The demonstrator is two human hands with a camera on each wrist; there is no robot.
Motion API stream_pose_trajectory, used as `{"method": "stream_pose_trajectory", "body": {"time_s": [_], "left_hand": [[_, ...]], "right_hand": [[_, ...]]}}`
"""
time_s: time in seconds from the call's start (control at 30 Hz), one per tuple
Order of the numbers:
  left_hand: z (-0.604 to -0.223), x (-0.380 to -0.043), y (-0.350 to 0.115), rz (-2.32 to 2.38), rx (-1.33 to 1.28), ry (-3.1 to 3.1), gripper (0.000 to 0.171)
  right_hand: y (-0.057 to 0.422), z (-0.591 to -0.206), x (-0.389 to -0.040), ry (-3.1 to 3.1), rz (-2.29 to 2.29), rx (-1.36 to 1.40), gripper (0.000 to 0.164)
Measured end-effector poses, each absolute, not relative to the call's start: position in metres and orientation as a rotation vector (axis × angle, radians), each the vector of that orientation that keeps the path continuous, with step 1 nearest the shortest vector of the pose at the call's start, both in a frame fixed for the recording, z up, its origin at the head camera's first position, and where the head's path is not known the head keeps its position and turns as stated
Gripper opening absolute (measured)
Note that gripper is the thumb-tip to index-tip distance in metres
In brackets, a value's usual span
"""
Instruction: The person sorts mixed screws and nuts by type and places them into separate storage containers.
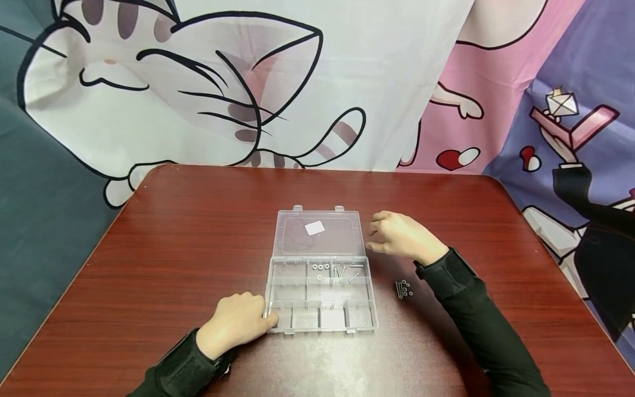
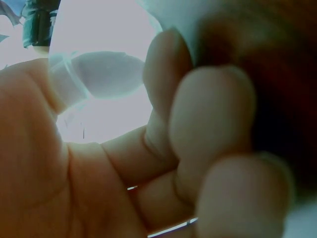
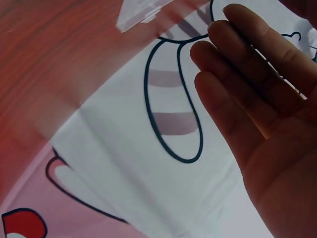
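Right sleeve (image 1: 488, 320) up front; right hand (image 1: 404, 236) loose, grip holding nothing. Our left hand (image 1: 238, 321) pinches the box (image 1: 332, 290) edge, likely steadying it; screws (image 1: 399, 290) lie alongside, probably for reach.

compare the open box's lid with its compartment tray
The lid is one undivided panel; the tray is split into compartments. The tray holds small metal pieces; the lid holds none. The lid lies farther away; the tray lies nearer. Both look like clear plastic.

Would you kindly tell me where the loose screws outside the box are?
In the head view, the screws lie right of the box, beside some small rings and below the right hand.
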State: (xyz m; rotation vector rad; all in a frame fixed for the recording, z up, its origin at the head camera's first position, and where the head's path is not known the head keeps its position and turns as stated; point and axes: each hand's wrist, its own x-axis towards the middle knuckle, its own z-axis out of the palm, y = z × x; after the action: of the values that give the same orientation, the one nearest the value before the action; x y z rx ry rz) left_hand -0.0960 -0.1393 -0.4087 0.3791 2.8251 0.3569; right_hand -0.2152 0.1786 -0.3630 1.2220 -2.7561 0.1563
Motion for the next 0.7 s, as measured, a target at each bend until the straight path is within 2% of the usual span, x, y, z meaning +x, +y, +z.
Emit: {"method": "stream_pose_trajectory", "body": {"time_s": [0.17,0.7], "left_hand": [[-0.409,-0.095,-0.139,0.362,0.382,2.831,0.035],[-0.408,-0.095,-0.139,0.367,0.386,2.824,0.035]], "right_hand": [[0.19,-0.366,-0.213,-2.77,0.166,1.179,0.023],[0.219,-0.39,-0.199,-2.849,0.131,1.152,0.016]]}}
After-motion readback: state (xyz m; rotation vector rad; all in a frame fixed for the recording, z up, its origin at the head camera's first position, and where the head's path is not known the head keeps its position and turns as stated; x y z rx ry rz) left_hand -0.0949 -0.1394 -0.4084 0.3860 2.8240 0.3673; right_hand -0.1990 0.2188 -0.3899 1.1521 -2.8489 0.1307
